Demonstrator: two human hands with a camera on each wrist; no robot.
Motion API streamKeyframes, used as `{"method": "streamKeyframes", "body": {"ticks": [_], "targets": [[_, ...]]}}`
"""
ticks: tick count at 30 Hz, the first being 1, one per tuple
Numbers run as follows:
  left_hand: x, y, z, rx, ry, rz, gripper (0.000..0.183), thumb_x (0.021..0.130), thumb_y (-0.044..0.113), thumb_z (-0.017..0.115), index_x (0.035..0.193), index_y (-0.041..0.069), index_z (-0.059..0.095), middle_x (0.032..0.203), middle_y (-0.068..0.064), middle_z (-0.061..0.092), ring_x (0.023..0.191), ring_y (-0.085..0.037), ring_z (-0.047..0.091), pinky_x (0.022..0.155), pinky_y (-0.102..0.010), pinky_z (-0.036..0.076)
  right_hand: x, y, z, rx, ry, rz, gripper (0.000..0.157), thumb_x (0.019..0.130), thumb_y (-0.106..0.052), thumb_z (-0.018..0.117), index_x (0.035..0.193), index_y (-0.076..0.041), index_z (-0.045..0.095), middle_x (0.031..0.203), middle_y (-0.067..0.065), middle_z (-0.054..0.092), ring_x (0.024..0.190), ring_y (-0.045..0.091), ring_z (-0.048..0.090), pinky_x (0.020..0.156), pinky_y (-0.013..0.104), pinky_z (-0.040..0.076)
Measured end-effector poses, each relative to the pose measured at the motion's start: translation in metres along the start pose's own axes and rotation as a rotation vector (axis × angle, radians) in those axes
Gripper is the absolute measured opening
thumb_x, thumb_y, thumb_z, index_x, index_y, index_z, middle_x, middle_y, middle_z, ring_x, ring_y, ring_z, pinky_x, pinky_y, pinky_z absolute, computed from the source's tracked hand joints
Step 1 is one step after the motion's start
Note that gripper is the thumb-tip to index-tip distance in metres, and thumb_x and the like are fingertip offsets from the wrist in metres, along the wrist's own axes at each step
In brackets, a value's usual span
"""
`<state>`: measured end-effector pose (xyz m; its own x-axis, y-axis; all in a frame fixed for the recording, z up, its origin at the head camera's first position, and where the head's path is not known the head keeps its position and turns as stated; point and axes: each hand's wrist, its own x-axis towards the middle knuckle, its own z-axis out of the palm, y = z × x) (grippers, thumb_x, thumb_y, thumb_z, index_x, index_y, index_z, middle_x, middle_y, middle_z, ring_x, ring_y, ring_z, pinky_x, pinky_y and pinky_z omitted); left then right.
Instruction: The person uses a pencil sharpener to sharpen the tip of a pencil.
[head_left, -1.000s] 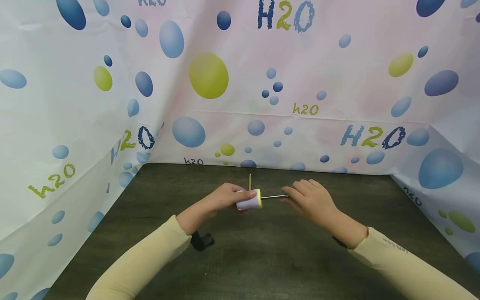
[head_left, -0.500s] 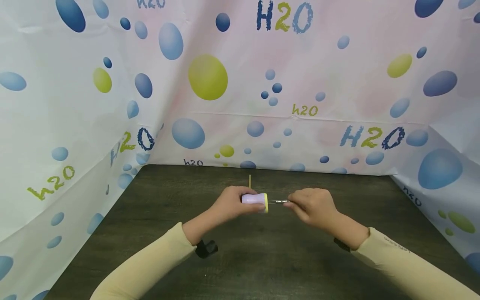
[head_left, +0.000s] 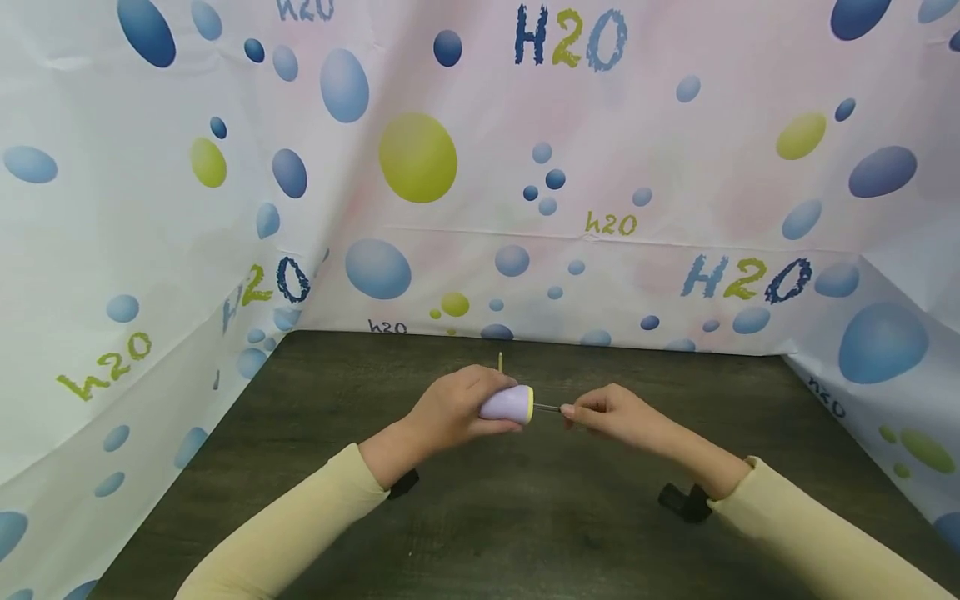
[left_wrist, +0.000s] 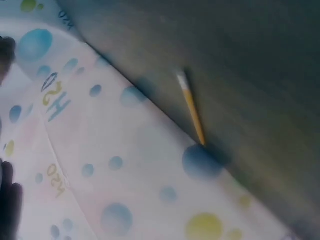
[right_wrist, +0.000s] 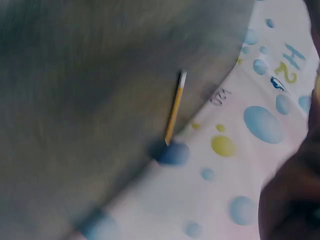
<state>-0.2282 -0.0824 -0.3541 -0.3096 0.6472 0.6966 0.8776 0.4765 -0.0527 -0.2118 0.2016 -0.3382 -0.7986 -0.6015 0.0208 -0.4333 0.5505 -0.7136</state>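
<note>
In the head view, my left hand grips a lavender cup-shaped cylinder with a yellow rim. It lies nearly sideways, rim toward the right. A thin dark metal rod spans from that rim to my right hand, whose thumb and fingertips pinch it. The rod's left end is hidden at the rim. Beyond the left hand, a slim yellow pencil-like stick with a pale end lies on the table. Both wrist views show this stick, and dark parts of the right hand edge the right wrist view.
The dark wood-look table ends at a white backdrop printed with blue and green bubbles, which also rises along both sides. Dark wrist mounts hang beneath the forearms.
The right hand has gone from raised, extended fingers to a pinch on the rod and moved slightly left of half a second ago. The left hand has shifted its grip on the cylinder.
</note>
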Motion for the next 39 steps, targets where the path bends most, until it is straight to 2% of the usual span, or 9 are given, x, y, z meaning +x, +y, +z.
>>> {"method": "streamKeyframes", "body": {"ticks": [5, 10, 16, 21, 24, 27, 32, 35, 39], "targets": [[0.006, 0.001, -0.008, -0.338, -0.208, -0.465, 0.043, 0.083, 0.029, 0.085, 0.115, 0.003, 0.073, 0.101, -0.011, 0.077, 0.080, -0.017, 0.067, 0.067, -0.025, 0.054, 0.000, 0.001, 0.010, -0.695, 0.523, -0.466, 0.052, 0.107, -0.050, 0.043, 0.101, -0.010, 0.075, 0.077, -0.003, 0.067, 0.059, 0.003, 0.051, 0.051, 0.019, 0.039], [0.011, -0.007, -0.012, -0.757, -0.408, -0.900, 0.042, 0.096, 0.032, 0.071, 0.123, -0.001, 0.071, 0.101, -0.015, 0.074, 0.078, -0.011, 0.065, 0.071, -0.030, 0.059, 0.009, 0.010, 0.009, -0.932, 0.785, -0.839, 0.039, 0.111, -0.034, 0.044, 0.102, -0.007, 0.071, 0.076, 0.001, 0.059, 0.060, 0.012, 0.048, 0.047, 0.022, 0.037], [0.011, -0.008, -0.014, -1.131, -0.622, -1.113, 0.048, 0.104, 0.036, 0.056, 0.122, -0.007, 0.067, 0.094, -0.011, 0.066, 0.069, -0.012, 0.067, 0.074, -0.031, 0.060, 0.013, 0.012, 0.007, -1.057, 0.918, -1.094, 0.029, 0.108, -0.018, 0.053, 0.090, -0.007, 0.072, 0.066, 0.001, 0.055, 0.052, 0.012, 0.041, 0.043, 0.023, 0.036], [0.008, 0.000, -0.011, -1.192, -0.631, -1.191, 0.048, 0.104, 0.037, 0.056, 0.120, -0.007, 0.066, 0.094, -0.011, 0.064, 0.069, -0.012, 0.066, 0.074, -0.030, 0.061, 0.014, 0.007, 0.010, -1.049, 0.929, -1.104, 0.036, 0.107, -0.026, 0.056, 0.077, -0.009, 0.067, 0.060, -0.002, 0.054, 0.047, 0.009, 0.043, 0.041, 0.022, 0.037], [0.007, 0.006, -0.007, -1.062, -0.553, -1.116, 0.046, 0.102, 0.034, 0.061, 0.121, -0.007, 0.068, 0.096, -0.015, 0.069, 0.070, -0.013, 0.067, 0.075, -0.035, 0.062, 0.011, 0.005, 0.012, -0.998, 0.863, -0.978, 0.046, 0.109, -0.034, 0.049, 0.071, -0.013, 0.062, 0.056, -0.005, 0.052, 0.043, 0.007, 0.043, 0.039, 0.020, 0.032], [0.005, 0.012, -0.003, -0.796, -0.423, -0.914, 0.043, 0.096, 0.032, 0.072, 0.122, -0.003, 0.071, 0.102, -0.017, 0.073, 0.074, -0.013, 0.066, 0.070, -0.032, 0.060, 0.007, 0.005, 0.015, -0.816, 0.686, -0.702, 0.056, 0.108, -0.050, 0.042, 0.066, -0.016, 0.059, 0.052, -0.008, 0.049, 0.042, 0.002, 0.037, 0.040, 0.018, 0.026], [-0.001, 0.012, 0.004, -0.173, -0.149, -0.272, 0.052, 0.078, 0.034, 0.090, 0.114, 0.003, 0.071, 0.105, -0.010, 0.076, 0.087, -0.018, 0.070, 0.071, -0.026, 0.058, 0.005, 0.005, 0.011, -0.040, 0.153, -0.074, 0.051, 0.106, -0.042, 0.054, 0.066, -0.011, 0.058, 0.053, -0.011, 0.034, 0.049, 0.001, 0.023, 0.049, 0.021, 0.024], [-0.004, 0.007, 0.007, 0.087, 0.027, 0.057, 0.061, 0.067, 0.038, 0.095, 0.111, 0.004, 0.070, 0.103, -0.007, 0.074, 0.093, -0.018, 0.072, 0.078, -0.028, 0.060, 0.007, 0.006, 0.004, 0.287, -0.085, 0.189, 0.044, 0.104, -0.028, 0.056, 0.065, -0.009, 0.055, 0.052, -0.011, 0.030, 0.047, 0.004, 0.020, 0.048, 0.023, 0.024], [-0.005, 0.002, 0.009, 0.132, 0.078, 0.150, 0.063, 0.065, 0.040, 0.097, 0.110, 0.005, 0.069, 0.101, -0.005, 0.073, 0.090, -0.016, 0.072, 0.077, -0.026, 0.060, 0.008, 0.007, -0.001, 0.340, -0.168, 0.256, 0.044, 0.106, -0.029, 0.054, 0.068, -0.007, 0.060, 0.051, -0.010, 0.030, 0.045, 0.005, 0.019, 0.045, 0.022, 0.023]]}}
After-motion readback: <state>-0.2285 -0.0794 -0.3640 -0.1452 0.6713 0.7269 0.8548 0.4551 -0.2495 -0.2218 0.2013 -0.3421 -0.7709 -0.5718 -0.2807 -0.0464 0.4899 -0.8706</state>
